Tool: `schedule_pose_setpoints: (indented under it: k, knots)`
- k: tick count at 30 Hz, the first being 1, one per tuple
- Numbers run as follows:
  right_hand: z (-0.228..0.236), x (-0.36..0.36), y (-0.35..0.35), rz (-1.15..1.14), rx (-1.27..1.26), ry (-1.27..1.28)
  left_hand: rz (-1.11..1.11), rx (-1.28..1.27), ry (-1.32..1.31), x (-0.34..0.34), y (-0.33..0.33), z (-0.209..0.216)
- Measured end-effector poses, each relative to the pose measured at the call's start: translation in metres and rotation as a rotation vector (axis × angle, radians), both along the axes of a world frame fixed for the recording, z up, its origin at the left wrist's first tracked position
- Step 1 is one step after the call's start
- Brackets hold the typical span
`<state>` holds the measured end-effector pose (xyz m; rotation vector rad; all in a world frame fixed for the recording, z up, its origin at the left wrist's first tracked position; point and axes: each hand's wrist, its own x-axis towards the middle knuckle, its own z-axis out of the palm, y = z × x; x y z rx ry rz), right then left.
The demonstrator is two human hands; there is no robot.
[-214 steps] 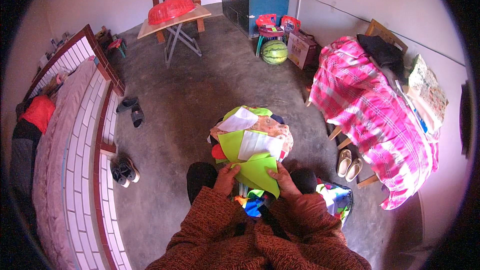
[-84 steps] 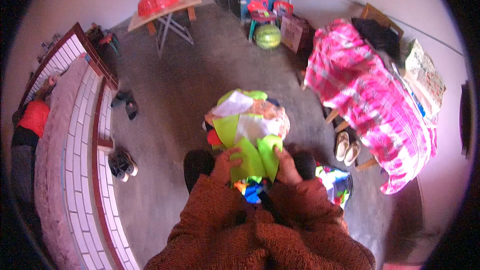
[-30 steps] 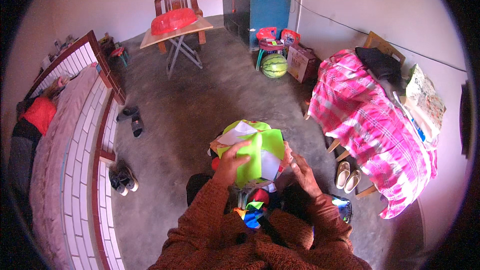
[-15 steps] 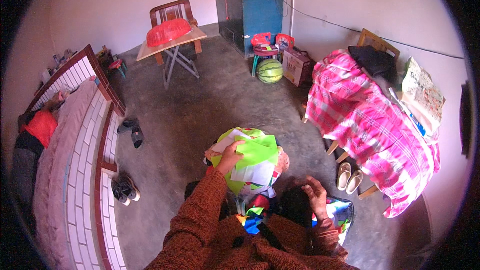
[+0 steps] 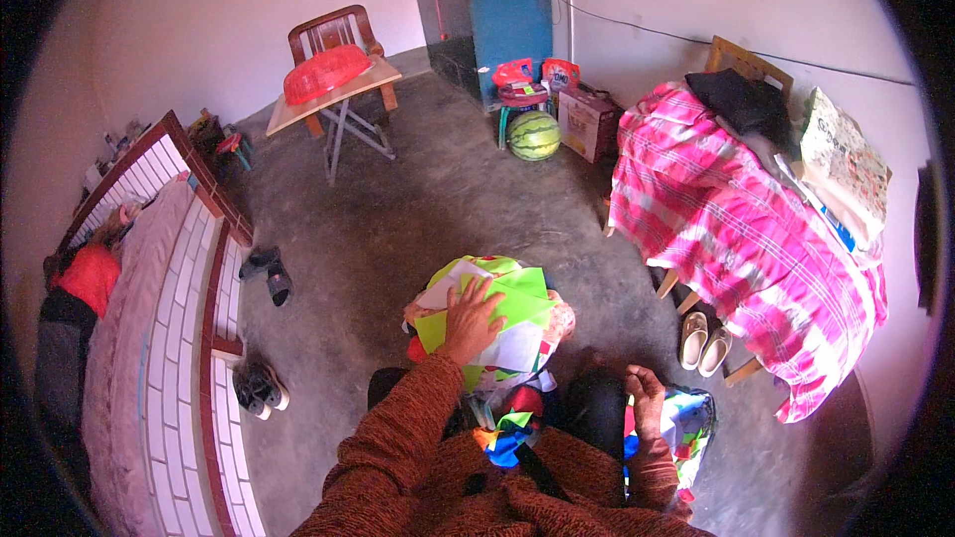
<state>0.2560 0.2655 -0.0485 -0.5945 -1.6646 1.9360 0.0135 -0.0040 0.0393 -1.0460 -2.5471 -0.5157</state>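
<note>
Flat lime-green pieces (image 5: 522,290) and pale ones lie loosely stacked on a rounded bundle (image 5: 560,323) in front of my lap. They look like cloth scraps. My left hand (image 5: 472,322) rests flat on the stack with its fingers spread. Lower right, my right hand (image 5: 647,399) is above a clear bag of colourful scraps (image 5: 686,428), its fingers curled together. Whatever they hold, if anything, is too small to see. More scraps in blue, green and orange (image 5: 505,441) lie in my lap, beside something red.
A bed (image 5: 139,298) with a white-tiled side runs along the left, dark shoes (image 5: 264,388) by it. Pink checked cloth (image 5: 736,259) covers a seat at right, with pale slippers (image 5: 704,344) beneath. Further off are a folding table (image 5: 378,75), a watermelon (image 5: 535,136) and a cabinet (image 5: 507,35).
My left hand has gone from gripping the stack's edge to lying spread on top, slightly to the right. My right hand has lowered a little toward the bag and its fingers have drawn together.
</note>
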Motion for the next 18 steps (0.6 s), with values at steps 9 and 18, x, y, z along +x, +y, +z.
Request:
schedule_pose_setpoints:
  k: [9,18]
  knots:
    - [-0.139,0.084,0.092,-0.253,0.662,-0.743,0.018,-0.122,-0.028,0.004,-0.001,-0.038]
    - [-0.239,0.139,0.076,-0.034,0.497,-1.201,0.045,-0.189,-0.041,0.005,0.000,-0.033]
